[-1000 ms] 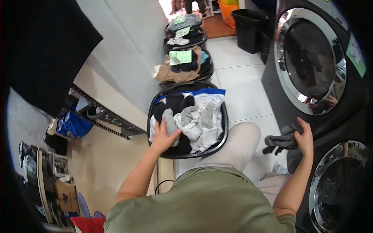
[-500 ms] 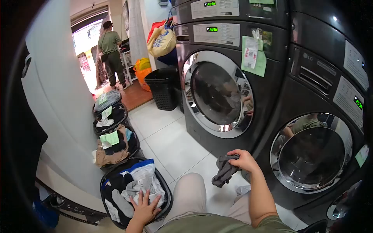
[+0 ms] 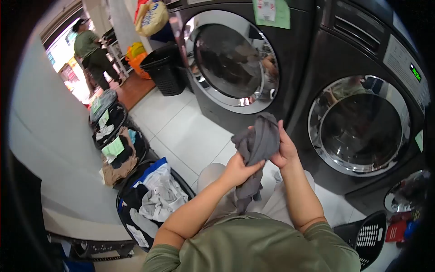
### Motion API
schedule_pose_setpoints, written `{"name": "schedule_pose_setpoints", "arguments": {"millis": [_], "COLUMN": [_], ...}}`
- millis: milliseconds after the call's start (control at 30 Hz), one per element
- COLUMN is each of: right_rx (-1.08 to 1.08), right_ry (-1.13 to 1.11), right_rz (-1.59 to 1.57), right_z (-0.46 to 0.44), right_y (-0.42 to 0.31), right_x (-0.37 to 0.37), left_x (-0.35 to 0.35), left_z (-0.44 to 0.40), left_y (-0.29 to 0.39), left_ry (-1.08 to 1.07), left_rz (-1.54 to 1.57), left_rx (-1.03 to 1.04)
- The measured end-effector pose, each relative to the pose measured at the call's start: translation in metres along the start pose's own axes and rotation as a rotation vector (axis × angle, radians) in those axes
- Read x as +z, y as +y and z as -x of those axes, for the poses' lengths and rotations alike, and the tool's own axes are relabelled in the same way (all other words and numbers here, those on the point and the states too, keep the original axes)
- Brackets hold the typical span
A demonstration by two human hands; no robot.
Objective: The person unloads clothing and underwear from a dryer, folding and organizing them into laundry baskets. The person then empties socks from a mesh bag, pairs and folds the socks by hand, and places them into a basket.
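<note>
A crumpled dark grey garment (image 3: 263,140) is held up in front of my body, above my knees. My left hand (image 3: 242,170) grips it from the lower left, thumb across the cloth. On the other side, my right hand (image 3: 285,149) holds its right edge, with some fingers hidden behind the fabric. Part of the garment hangs down toward my lap; its exact kind cannot be made out. Left of my legs stands a black basket (image 3: 186,182) of laundry, with grey and white clothes (image 3: 164,195) on top.
Front-loading machines (image 3: 231,59) (image 3: 360,127) stand ahead and to the right. More filled baskets with green notes (image 3: 113,148) line the left wall. A black bin (image 3: 165,72) is farther back. Another black basket (image 3: 369,235) sits at lower right. A person (image 3: 90,52) stands near the doorway.
My left hand has left the laundry in the basket and now grips the grey garment with my right hand. The garment is raised and more spread out. The view has tilted down.
</note>
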State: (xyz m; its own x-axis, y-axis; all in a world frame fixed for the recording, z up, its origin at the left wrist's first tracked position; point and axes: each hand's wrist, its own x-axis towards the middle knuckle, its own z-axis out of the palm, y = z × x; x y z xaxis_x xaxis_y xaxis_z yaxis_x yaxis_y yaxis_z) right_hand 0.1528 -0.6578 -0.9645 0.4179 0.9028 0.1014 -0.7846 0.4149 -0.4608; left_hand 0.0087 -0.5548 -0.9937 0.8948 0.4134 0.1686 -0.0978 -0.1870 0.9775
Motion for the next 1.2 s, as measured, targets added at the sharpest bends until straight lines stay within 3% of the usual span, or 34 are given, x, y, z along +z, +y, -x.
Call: {"name": "schedule_pose_setpoints", "arguments": {"millis": [67, 167, 200, 267, 300, 400, 533, 633, 767, 900, 1000, 1067, 1133, 1167, 1200], "right_rx": [-0.161, -0.190, -0.167, -0.126, -0.121, -0.125, -0.279, -0.295, -0.273, -0.151, -0.203, -0.220, -0.220, -0.261, -0.304], "right_ry": [0.053, 0.227, 0.284, 0.322, 0.332, 0.332, 0.357, 0.335, 0.313, 0.219, 0.146, 0.147, 0.201, 0.367, 0.418], "right_rz": [0.030, 0.471, 0.593, 0.429, 0.400, 0.310, 0.145, 0.013, 0.042, 0.014, -0.120, -0.111, -0.088, -0.004, 0.093], "right_z": [0.014, 0.021, 0.021, 0.025, 0.027, 0.034, 0.035, 0.034, 0.036, 0.028, 0.027, 0.035, 0.055, 0.072, 0.093], "right_y": [0.002, -0.001, -0.005, -0.013, -0.017, -0.029, -0.049, -0.063, -0.064, -0.061, -0.058, -0.062, -0.070, -0.072, -0.072], "right_x": [-0.015, -0.033, -0.033, -0.039, -0.041, -0.051, -0.057, -0.075, -0.071, -0.056, -0.029, -0.018, -0.021, -0.023, -0.025], "left_x": [0.013, 0.022, 0.028, 0.034, 0.032, 0.019, -0.005, -0.025, -0.037, -0.050, -0.020, 0.006, 0.023, 0.028, 0.028], "left_z": [-0.010, -0.009, -0.009, -0.011, -0.014, -0.028, -0.046, -0.054, -0.058, -0.056, -0.037, -0.013, 0.006, 0.010, 0.012], "left_y": [-0.002, 0.007, -0.001, -0.021, -0.009, -0.030, -0.028, -0.016, -0.016, -0.068, -0.088, -0.105, -0.077, -0.062, -0.056], "left_ry": [-0.021, -0.111, -0.066, 0.036, -0.019, -0.097, 0.165, 0.278, 0.515, 0.281, -0.042, -0.300, -0.354, -0.386, -0.354], "left_rz": [-0.075, -0.306, -0.118, 0.248, 0.418, 0.321, 0.929, 0.819, 0.608, 0.590, 0.882, 1.179, 1.325, 1.397, 1.186], "left_rx": [-0.095, -0.059, -0.045, -0.020, -0.118, -0.255, -0.160, -0.086, -0.216, -0.342, -0.602, -0.616, -0.400, -0.294, -0.335]}}
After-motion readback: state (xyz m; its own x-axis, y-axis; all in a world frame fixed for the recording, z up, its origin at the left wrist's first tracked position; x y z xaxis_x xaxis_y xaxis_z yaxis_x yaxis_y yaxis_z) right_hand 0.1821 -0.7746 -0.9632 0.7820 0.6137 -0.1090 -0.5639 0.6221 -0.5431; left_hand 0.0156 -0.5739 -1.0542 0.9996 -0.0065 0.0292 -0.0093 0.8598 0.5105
